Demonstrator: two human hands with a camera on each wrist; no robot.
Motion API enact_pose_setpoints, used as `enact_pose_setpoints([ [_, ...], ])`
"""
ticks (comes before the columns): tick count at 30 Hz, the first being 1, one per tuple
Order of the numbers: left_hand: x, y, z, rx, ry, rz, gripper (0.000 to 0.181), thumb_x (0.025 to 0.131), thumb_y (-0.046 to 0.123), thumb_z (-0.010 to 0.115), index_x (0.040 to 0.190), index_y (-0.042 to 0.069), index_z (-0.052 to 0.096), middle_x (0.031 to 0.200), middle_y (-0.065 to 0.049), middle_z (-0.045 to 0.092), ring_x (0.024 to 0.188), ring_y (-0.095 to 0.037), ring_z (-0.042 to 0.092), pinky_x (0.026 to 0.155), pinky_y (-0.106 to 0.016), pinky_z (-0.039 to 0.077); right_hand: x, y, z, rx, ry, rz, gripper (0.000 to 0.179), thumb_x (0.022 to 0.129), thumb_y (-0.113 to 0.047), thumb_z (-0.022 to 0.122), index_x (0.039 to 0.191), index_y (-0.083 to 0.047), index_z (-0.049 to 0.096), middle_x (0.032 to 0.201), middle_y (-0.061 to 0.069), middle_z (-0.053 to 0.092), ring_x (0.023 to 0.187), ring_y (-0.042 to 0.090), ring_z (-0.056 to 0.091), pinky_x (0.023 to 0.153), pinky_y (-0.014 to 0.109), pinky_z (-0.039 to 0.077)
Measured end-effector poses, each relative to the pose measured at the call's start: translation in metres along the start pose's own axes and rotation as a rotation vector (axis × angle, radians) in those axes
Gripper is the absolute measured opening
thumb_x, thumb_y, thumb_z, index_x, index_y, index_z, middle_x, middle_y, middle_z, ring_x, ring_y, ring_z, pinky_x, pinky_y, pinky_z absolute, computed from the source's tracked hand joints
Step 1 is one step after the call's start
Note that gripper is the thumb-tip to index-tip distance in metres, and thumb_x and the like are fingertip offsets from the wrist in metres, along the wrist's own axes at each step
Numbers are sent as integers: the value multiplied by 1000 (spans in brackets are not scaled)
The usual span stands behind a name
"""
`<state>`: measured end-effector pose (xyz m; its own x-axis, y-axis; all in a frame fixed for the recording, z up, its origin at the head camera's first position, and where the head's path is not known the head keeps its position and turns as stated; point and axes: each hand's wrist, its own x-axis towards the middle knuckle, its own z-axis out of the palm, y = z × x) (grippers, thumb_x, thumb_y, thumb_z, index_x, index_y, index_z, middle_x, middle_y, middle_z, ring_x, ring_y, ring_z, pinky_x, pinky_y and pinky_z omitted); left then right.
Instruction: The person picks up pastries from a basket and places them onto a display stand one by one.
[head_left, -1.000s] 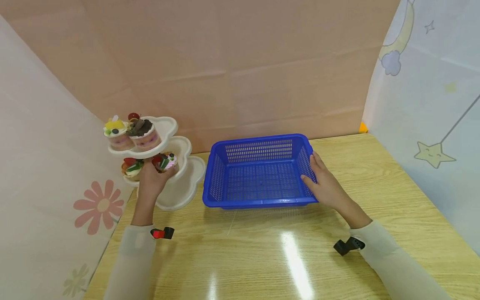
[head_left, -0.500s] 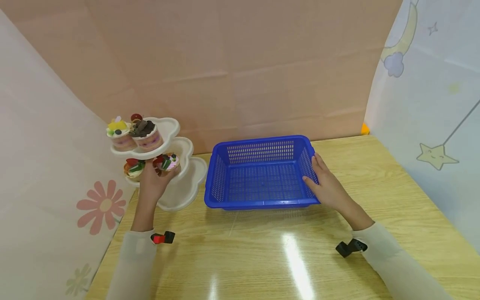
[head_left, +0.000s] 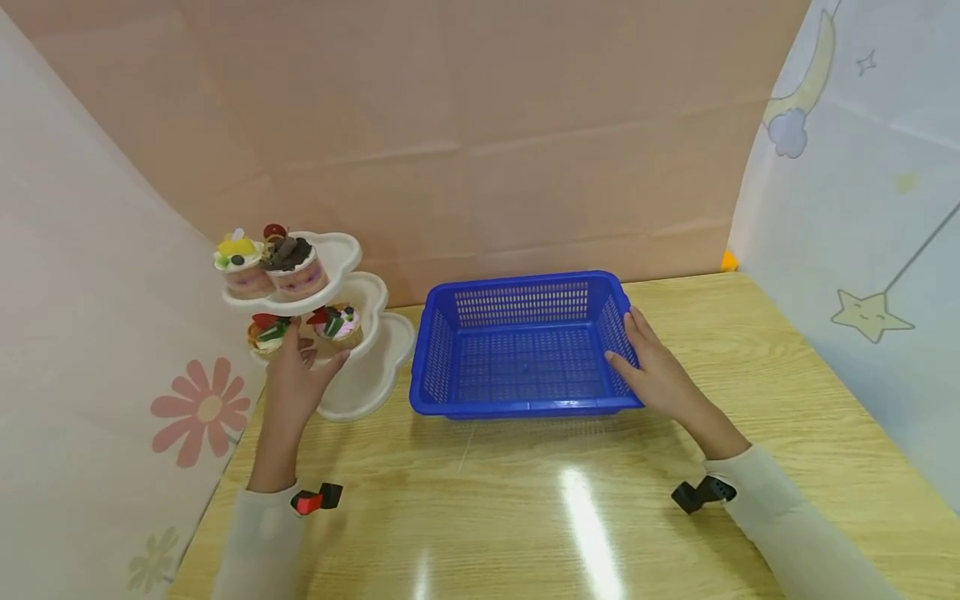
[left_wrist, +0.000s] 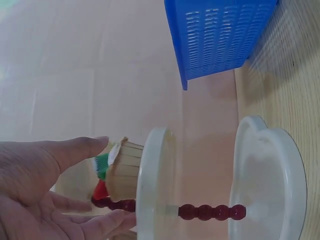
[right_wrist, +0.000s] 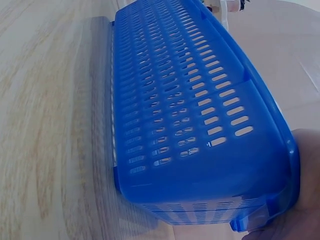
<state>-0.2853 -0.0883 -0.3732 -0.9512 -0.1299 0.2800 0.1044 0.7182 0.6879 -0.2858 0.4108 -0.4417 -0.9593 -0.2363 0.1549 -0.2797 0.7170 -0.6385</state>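
Note:
At the left stands a white three-tier cake stand (head_left: 360,387) with scalloped trays and a dark red beaded post (left_wrist: 212,212). My left hand (head_left: 294,385) is at its middle tier, thumb and fingers spread around a cupcake (head_left: 341,327) with a strawberry and pink cream. In the left wrist view that cupcake (left_wrist: 126,172) rests on the tray, with a gap to the thumb. Beside it, partly behind my fingers, sits a strawberry-topped tart (head_left: 267,333). My right hand (head_left: 660,371) holds the right rim of a blue plastic basket (head_left: 525,407), thumb over the inner side.
On the top tier sit a chocolate-topped cake cup (head_left: 296,271) and a yellow fruit-topped cake cup (head_left: 243,271). The basket has perforated walls and stands on the wooden table (head_left: 510,517). Cloth walls (head_left: 465,142) close off the back and sides.
My left hand has let go of the pink-cream cupcake on the middle tier, drawing back slightly and spreading its fingers. The right hand stays on the basket rim.

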Motion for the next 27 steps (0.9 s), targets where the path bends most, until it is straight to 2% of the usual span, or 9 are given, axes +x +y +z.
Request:
enact_pose_setpoints([
  [4, -16, 0, -6, 33, 7, -22, 95, 84, 32, 71, 151, 4, 8, 131, -31, 44, 119, -44, 47, 96, -47, 42, -1, 4, 4, 37, -20, -1, 76, 99, -40, 42, 148, 3, 2, 156, 14, -9, 141, 38, 0, 108, 60, 11],
  [7, -27, 2, -6, 48, 56, -5, 92, 85, 33, 70, 151, 6, 13, 131, -28, 47, 119, -41, 48, 95, -47, 43, -3, 5, 6, 60, -34, 9, 77, 99, -41, 42, 148, 3, 2, 155, 14, -10, 141, 38, -1, 108, 60, 10],
  [9, -32, 6, -4, 71, 117, 40, 86, 85, 33, 70, 150, 8, 20, 128, -24, 52, 116, -37, 52, 93, -47, 45, -3, 5, 5, 70, -34, 11, 77, 99, -42, 41, 148, 3, 1, 155, 14, -11, 141, 37, -3, 108, 60, 9],
  [12, -39, 16, 3, 87, 208, 141, 77, 85, 28, 70, 148, 11, 29, 121, -18, 59, 110, -33, 56, 88, -49, 47, -3, 5, 2, 77, -36, 12, 77, 100, -43, 40, 148, 2, 2, 155, 12, -12, 141, 36, -4, 109, 60, 7],
  [15, -44, 26, 12, 98, 254, 239, 75, 84, 25, 71, 147, 16, 32, 116, -14, 63, 105, -31, 59, 81, -48, 48, -4, 3, -2, 77, -39, 27, 76, 99, -46, 38, 149, -1, 3, 155, 11, -12, 142, 35, -5, 108, 61, 7],
  [18, -45, 37, 24, 132, 231, 305, 75, 83, 30, 73, 146, 19, 35, 122, -12, 61, 109, -30, 58, 83, -49, 47, -4, 1, -10, 70, -20, 37, 75, 99, -48, 37, 150, -6, 2, 156, 11, -11, 142, 35, -6, 106, 65, 8],
  [24, -43, 53, 60, 307, 97, 430, 86, 77, 59, 67, 146, 17, 36, 137, -14, 48, 119, -32, 51, 78, -48, 51, 2, -4, -25, -34, 8, -2, 72, 98, -48, 39, 152, -12, 6, 156, 14, -5, 142, 32, -7, 105, 67, 6],
  [27, -38, 56, 76, 367, 25, 488, 88, 80, 64, 61, 148, 16, 32, 142, -19, 41, 122, -35, 48, 85, -49, 49, 4, -9, -28, -108, -9, -24, 71, 98, -49, 38, 152, -16, 4, 156, 13, -8, 142, 32, -8, 106, 66, 1],
])
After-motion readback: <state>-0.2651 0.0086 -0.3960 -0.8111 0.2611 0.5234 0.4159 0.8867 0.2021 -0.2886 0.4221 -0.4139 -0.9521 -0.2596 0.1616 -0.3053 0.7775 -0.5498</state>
